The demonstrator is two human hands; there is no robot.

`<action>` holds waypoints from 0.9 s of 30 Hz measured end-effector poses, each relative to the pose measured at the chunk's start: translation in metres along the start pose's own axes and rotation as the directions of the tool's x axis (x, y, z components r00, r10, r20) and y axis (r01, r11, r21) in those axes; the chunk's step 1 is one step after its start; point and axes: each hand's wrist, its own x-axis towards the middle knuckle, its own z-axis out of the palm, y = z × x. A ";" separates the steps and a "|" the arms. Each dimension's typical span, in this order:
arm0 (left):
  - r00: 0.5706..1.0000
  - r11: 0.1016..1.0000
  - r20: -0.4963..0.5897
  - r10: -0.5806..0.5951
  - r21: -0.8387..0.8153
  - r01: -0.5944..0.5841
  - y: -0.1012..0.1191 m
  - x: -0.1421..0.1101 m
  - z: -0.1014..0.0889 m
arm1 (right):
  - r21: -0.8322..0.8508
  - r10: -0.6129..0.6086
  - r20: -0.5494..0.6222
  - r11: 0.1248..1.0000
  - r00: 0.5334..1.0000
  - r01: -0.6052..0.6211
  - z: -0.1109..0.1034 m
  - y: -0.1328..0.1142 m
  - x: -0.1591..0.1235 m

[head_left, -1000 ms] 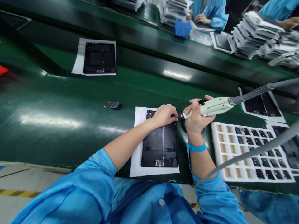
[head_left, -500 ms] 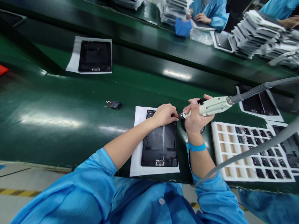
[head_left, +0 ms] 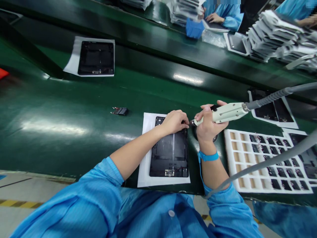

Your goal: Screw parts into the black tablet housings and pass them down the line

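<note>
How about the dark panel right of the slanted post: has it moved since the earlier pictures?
Yes: the dark panel has shifted left, closer to the slanted post, its white sheet with it.

That worker (head_left: 158,215) over there wears the only camera on the head; it looks forward and down past blue sleeves (head_left: 99,185) to the open tablet (head_left: 162,150) close below, the opposite bench (head_left: 157,15) farther off.

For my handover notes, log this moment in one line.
left hand: at black panel's upper right corner | right hand: gripping pale tool, tip near left hand | white tray: right side, partly filled
</note>
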 end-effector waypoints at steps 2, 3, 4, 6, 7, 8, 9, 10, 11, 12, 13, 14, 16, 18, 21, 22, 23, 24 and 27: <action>1.000 1.000 -0.002 0.001 0.002 -0.001 0.000 0.000 0.000 | 0.018 -0.006 0.001 1.000 1.000 0.006 0.001 0.000 0.000; 1.000 1.000 -0.005 0.002 0.002 -0.002 -0.001 -0.001 0.000 | 0.028 -0.009 0.003 1.000 1.000 0.009 0.001 0.000 -0.001; 1.000 1.000 -0.007 0.003 0.002 -0.003 -0.001 -0.001 0.000 | 0.037 -0.012 0.008 0.999 1.000 0.011 0.001 0.001 -0.001; 1.000 1.000 -0.009 0.004 0.002 -0.004 -0.001 -0.001 0.001 | 0.053 -0.016 0.017 0.998 1.000 0.015 0.001 0.001 -0.001; 1.000 1.000 -0.008 0.005 0.001 -0.005 -0.001 -0.001 0.001 | 0.057 -0.017 0.020 0.998 1.000 0.016 0.001 0.001 -0.001; 1.000 1.000 -0.007 0.005 0.001 -0.005 -0.001 -0.001 0.001 | 0.060 -0.019 0.019 0.998 1.000 0.018 0.001 0.001 -0.001; 1.000 1.000 -0.005 0.005 0.000 -0.005 -0.001 -0.001 0.000 | 0.058 -0.019 0.018 0.998 1.000 0.018 0.001 0.002 -0.001; 1.000 1.000 -0.002 0.004 0.000 -0.004 -0.001 -0.001 0.000 | 0.053 -0.017 0.016 0.998 1.000 0.016 0.001 0.002 -0.001; 1.000 1.000 -0.001 0.002 0.002 -0.002 0.000 0.000 0.000 | 0.046 -0.016 0.014 0.999 1.000 0.015 0.001 0.002 -0.001; 1.000 1.000 0.001 0.000 0.003 0.000 0.000 0.000 0.000 | 0.038 -0.015 0.013 0.999 1.000 0.015 0.001 0.002 -0.001; 1.000 1.000 0.003 -0.003 0.006 0.003 0.000 0.000 0.000 | 0.032 -0.015 0.013 0.999 1.000 0.015 0.001 0.002 -0.001; 1.000 1.000 0.005 -0.006 0.009 0.006 0.001 0.000 0.000 | 0.027 -0.015 0.015 1.000 1.000 0.014 0.001 0.002 -0.001; 1.000 1.000 0.011 -0.012 0.018 0.012 0.001 0.000 -0.001 | 0.025 -0.013 0.021 1.000 1.000 0.012 0.002 0.001 -0.002; 1.000 1.000 0.014 -0.018 0.025 0.018 0.002 0.000 -0.001 | 0.032 -0.010 0.030 0.999 1.000 0.009 0.002 0.000 -0.002; 0.999 0.999 0.013 -0.030 0.024 0.030 0.003 0.000 -0.002 | 0.031 -0.012 0.028 0.999 1.000 0.011 0.002 0.000 -0.003; 0.999 0.999 0.014 -0.033 0.021 0.033 0.004 0.000 -0.002 | 0.028 -0.014 0.027 1.000 1.000 0.013 0.002 0.000 -0.003; 0.999 0.999 0.015 -0.035 0.018 0.035 0.004 0.000 -0.002 | 0.026 -0.015 0.028 1.000 0.999 0.014 0.001 0.000 -0.002; 0.999 0.999 0.014 -0.036 0.017 0.036 0.004 0.000 -0.002 | 0.026 -0.016 0.031 1.000 0.999 0.015 0.001 0.000 -0.002; 0.999 0.999 0.011 -0.036 0.012 0.036 0.004 0.000 -0.003 | 0.022 -0.014 0.036 1.000 0.999 0.013 0.001 0.000 -0.002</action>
